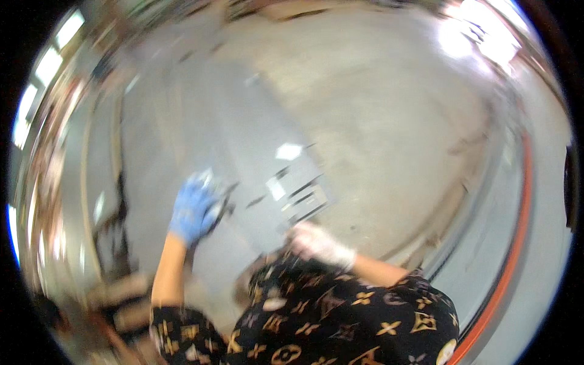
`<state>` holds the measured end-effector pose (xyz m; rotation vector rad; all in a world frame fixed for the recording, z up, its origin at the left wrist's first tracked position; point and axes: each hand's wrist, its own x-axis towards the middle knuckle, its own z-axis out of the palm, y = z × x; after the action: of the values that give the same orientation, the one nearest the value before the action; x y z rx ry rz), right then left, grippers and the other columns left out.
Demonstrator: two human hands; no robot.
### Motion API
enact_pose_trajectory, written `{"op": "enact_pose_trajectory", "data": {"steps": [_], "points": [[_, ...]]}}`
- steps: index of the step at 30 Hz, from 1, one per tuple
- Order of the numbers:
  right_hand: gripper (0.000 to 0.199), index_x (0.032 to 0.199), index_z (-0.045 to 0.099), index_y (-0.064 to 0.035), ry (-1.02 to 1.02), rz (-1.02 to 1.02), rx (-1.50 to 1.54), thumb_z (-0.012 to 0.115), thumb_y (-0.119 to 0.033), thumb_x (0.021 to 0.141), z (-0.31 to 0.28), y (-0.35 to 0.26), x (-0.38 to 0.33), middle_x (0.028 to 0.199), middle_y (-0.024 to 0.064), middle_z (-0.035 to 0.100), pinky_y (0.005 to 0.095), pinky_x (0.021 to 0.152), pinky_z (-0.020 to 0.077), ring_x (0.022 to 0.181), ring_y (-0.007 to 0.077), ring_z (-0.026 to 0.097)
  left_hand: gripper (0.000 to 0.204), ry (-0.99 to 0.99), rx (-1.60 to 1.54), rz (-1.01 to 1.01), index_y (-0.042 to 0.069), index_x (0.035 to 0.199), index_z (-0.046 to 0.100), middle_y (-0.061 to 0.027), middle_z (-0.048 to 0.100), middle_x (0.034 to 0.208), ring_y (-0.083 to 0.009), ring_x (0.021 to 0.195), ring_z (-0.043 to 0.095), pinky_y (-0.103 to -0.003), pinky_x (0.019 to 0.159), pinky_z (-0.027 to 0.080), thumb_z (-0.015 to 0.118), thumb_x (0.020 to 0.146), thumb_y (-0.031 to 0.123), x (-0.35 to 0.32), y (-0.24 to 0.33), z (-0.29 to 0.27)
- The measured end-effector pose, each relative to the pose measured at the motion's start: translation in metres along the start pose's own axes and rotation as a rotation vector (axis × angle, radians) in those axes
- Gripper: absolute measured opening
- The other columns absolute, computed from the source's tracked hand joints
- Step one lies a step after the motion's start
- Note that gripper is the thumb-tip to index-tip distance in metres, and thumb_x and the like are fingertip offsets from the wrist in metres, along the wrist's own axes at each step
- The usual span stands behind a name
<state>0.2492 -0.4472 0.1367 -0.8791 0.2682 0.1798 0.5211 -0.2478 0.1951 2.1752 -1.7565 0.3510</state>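
Observation:
The whole picture is smeared by motion. My left hand, in a blue glove, is raised over a grey surface with its fingers curled around a thin dark object that sticks out to the right. My right hand, in a white glove, is close to my chest, just above my black patterned shirt. The blur hides whether it holds anything. Small white sheets and dark flat pieces lie on the grey surface between and beyond the hands.
A pale concrete floor fills the upper right. An orange curved strip runs down the right side. Dark blurred shapes stand at the lower left, and bright windows show at the upper left.

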Motion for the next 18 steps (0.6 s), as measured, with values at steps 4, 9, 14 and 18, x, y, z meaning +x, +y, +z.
{"op": "enact_pose_trajectory", "data": {"steps": [4,9,14,18], "points": [[0.037,0.104,0.054,-0.0018,0.161,0.02,-0.384,0.069,-0.03,0.086,0.042,0.02,0.004,0.079,-0.0005,0.055,0.0204,0.051,0.0453,0.061,0.0067,0.053,0.014,-0.142,-0.136,0.032,0.014,0.069,0.067,-0.0094,0.061,0.075,-0.0301,0.085,0.059,-0.047,0.098,0.037,0.059,0.075,0.025,-0.028,-0.015,0.004],[0.037,0.108,0.057,0.0026,0.363,-0.126,-0.3,0.068,-0.025,0.087,0.061,0.052,-0.019,0.087,0.0077,0.063,0.0278,0.06,0.0552,0.071,0.0118,0.064,0.021,-0.354,-0.192,-0.049,0.009,0.066,0.06,-0.0151,0.058,0.071,-0.0373,0.072,0.054,-0.046,0.08,0.044,0.062,0.078,0.026,-0.039,-0.026,-0.009],[0.027,0.1,0.056,0.0005,0.497,-0.014,-0.202,0.069,-0.015,0.083,0.097,0.068,-0.021,0.074,0.0015,0.057,0.0232,0.056,0.0493,0.061,0.0111,0.058,0.024,-0.212,-0.242,0.026,0.005,0.065,0.061,-0.014,0.058,0.066,-0.0357,0.067,0.054,-0.045,0.069,0.043,0.064,0.076,0.027,-0.038,-0.033,0.011],[0.036,0.115,0.057,0.0006,0.527,-0.147,-0.576,0.066,-0.012,0.083,0.102,0.079,-0.009,0.078,-0.0013,0.051,0.0227,0.061,0.0447,0.069,0.0087,0.051,0.021,-0.16,-0.187,-0.065,0.006,0.069,0.067,-0.0137,0.06,0.066,-0.0339,0.07,0.056,-0.042,0.074,0.046,0.065,0.073,0.026,-0.048,-0.033,0.012]]}}
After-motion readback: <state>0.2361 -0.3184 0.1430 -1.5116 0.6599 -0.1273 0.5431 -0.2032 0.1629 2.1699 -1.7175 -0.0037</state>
